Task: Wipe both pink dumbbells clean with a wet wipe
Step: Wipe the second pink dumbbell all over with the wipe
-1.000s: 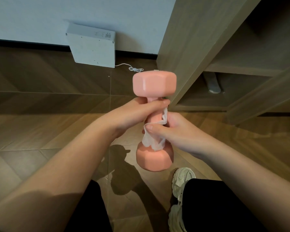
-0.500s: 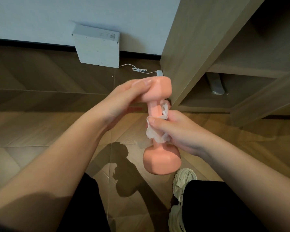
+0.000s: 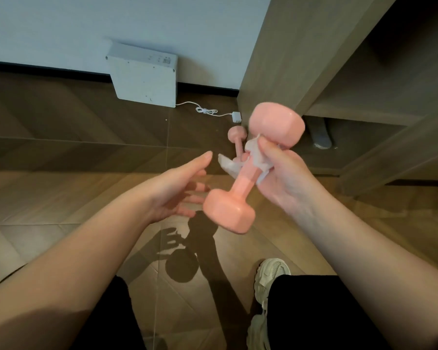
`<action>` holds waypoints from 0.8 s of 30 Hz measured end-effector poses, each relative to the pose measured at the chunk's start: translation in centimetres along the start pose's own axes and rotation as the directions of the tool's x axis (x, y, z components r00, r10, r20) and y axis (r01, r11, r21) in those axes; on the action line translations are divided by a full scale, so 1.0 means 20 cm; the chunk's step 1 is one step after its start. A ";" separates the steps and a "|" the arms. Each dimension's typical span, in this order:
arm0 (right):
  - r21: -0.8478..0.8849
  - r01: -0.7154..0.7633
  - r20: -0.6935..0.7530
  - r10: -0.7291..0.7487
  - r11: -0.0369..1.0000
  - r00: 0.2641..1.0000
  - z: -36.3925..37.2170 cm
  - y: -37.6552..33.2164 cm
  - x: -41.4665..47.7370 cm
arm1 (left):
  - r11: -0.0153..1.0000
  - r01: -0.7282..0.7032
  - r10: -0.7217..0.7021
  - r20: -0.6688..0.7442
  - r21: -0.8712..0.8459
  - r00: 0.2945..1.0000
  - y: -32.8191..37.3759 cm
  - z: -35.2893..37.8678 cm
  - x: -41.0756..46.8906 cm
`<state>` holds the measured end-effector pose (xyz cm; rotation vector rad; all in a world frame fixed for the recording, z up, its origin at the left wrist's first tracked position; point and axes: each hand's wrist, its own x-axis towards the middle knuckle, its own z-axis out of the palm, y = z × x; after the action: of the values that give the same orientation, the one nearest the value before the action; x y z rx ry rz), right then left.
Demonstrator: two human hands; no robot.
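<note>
A pink dumbbell point(image 3: 228, 210) hangs tilted in the air above the floor, its upper head toward the cabinet. My right hand point(image 3: 281, 173) grips its handle through a white wet wipe point(image 3: 257, 154) wrapped round the bar. My left hand point(image 3: 177, 190) is off the dumbbell, just left of its lower head, fingers spread and straight, holding nothing. A second pink dumbbell point(image 3: 237, 137) lies on the floor behind, by the cabinet's corner, partly hidden by the wipe and the held dumbbell.
A wooden cabinet point(image 3: 314, 59) with open shelves stands at the right. A white flat box point(image 3: 143, 77) leans on the wall, its white cable and plug point(image 3: 235, 117) trailing on the floor. My white shoe point(image 3: 268, 281) and dark trouser legs are below.
My left hand has let go of the dumbbell's upper head and dropped away to the left, open. The dumbbell has tilted, now held by my right hand alone. The second dumbbell has come into sight.
</note>
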<state>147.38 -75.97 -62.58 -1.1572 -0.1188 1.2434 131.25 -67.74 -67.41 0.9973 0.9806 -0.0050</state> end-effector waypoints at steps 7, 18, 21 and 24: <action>0.224 0.053 -0.095 -0.033 0.973 0.995 0.01 -0.04 0.06 | 0.911 0.141 -0.037 0.265 -0.387 0.963 -0.01 0.13 -0.07; 0.033 -0.104 0.006 0.104 0.994 0.995 -0.02 -0.05 0.11 | 0.942 -0.065 0.087 0.053 -0.330 0.995 0.00 0.17 -0.04; 0.160 -0.045 -0.042 0.052 0.986 0.998 -0.03 -0.06 0.12 | 0.948 -0.138 0.144 0.002 -0.287 0.990 -0.01 0.18 -0.04; 0.158 -0.091 0.031 0.087 0.983 0.996 -0.04 -0.07 0.12 | 0.943 -0.238 0.239 -0.026 -0.235 0.971 -0.01 0.18 -0.03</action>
<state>149.78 -74.37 -63.09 -1.0179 0.0145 1.3215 133.32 -70.71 -66.47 0.8889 0.8300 0.3058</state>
